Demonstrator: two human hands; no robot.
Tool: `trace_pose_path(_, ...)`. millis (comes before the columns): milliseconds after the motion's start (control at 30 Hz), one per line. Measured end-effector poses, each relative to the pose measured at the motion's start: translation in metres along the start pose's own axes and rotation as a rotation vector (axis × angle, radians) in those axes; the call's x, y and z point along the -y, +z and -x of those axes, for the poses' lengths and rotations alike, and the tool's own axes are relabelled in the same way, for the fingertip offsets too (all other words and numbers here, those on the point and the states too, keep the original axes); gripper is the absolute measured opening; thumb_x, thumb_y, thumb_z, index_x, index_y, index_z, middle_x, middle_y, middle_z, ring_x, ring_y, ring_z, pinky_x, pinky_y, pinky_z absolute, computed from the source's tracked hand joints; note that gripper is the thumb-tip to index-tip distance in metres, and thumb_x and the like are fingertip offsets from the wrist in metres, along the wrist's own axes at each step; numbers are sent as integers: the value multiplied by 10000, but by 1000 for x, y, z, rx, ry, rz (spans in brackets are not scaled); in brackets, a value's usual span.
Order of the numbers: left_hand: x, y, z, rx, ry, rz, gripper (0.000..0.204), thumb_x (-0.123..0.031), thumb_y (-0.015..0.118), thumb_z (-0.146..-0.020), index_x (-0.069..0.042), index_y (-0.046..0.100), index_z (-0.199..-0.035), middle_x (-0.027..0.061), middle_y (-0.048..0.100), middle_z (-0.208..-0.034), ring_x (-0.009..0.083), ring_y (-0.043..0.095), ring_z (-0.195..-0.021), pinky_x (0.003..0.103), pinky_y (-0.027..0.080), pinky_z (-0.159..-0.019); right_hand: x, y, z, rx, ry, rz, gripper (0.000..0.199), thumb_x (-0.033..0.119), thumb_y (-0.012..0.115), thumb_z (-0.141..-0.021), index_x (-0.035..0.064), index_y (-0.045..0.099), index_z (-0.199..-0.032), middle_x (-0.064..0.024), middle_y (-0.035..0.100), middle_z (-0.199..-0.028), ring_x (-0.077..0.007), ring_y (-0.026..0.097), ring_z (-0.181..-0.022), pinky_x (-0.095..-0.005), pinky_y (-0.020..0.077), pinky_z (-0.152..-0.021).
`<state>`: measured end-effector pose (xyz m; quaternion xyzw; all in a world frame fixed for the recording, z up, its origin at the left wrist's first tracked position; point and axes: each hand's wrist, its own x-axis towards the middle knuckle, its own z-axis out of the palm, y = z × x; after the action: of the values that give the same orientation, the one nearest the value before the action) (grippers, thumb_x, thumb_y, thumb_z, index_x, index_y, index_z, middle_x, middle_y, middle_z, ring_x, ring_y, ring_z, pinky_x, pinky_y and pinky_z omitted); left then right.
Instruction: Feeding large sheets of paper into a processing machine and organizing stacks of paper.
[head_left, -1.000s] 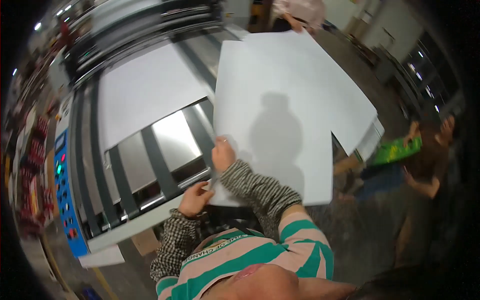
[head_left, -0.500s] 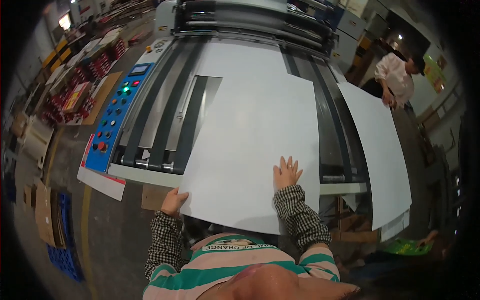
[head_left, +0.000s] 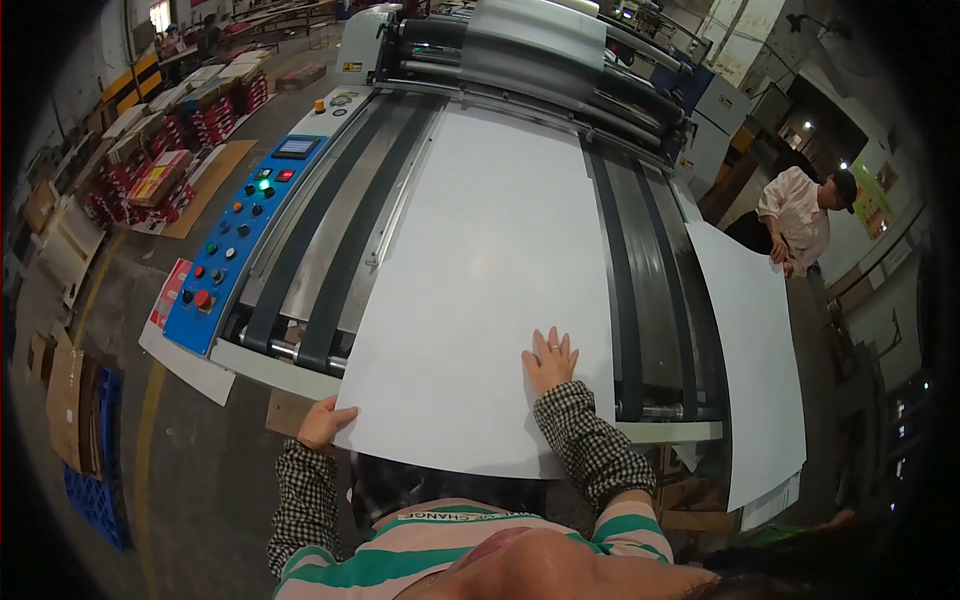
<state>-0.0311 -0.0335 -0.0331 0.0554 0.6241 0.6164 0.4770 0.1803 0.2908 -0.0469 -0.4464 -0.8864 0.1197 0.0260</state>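
While the near left corner of a large white sheet is pinched by the left hand, thumb on top, its surface is pressed by the right hand — palm down, fingers spread. The sheet is laid along the dark belts of the machine bed, its far end brought near the rollers, its near edge left overhanging the bed's front rail. At the left, a blue pallet is loaded with flattened cardboard; farther off, red-and-white boxes are stacked, and what is inside them cannot be told. A blue control panel is set along the bed's left side. To the right, the far edge of another white sheet is touched by a co-worker.

Half a second earlier, the handled sheet was set askew over one on the belts, and a step was left along the left side; now that edge is seen running unbroken — only a small notch is shown at the right edge, near the far end.
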Motion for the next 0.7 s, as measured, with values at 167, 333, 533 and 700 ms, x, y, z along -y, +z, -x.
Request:
trace_pose_path(167,-29,-12,-41,0,92,-11,211,-50,539,-724,41,528,-914,88,574,-814,165,547,-721,277,442,-649,13,0,-60,17,5,68,533,398,372,-815,136,285,-1272,-135,156,-1350,-346,76,-1240,-504,39,-981)
trace_pose_path(333,-58,4,-82,-446,508,-389,197,-70,516,-743,21,507,-917,61,549,-686,106,499,-524,221,402,-468,-16,-18,-115,-107,-164,-271,415,337,393,-815,90,446,-1145,-131,309,-1280,-323,214,-1202,-475,131,-982)
trace_pose_path(533,-53,-49,-69,-346,404,-179,177,-179,503,-809,-14,495,-874,30,494,-634,78,431,-477,194,355,-415,-175,-57,-87,-665,18,122,190,188,510,-675,60,574,-800,-136,534,-926,-294,445,-947,-443,333,-805)
trace_pose_path(700,-7,-126,-132,-892,479,-134,194,-219,502,-822,-30,484,-864,53,452,-575,132,361,-422,272,308,-375,-345,-138,97,-568,1159,566,370,198,289,-862,73,355,-1203,-123,313,-1270,-277,274,-1175,-502,147,-975)
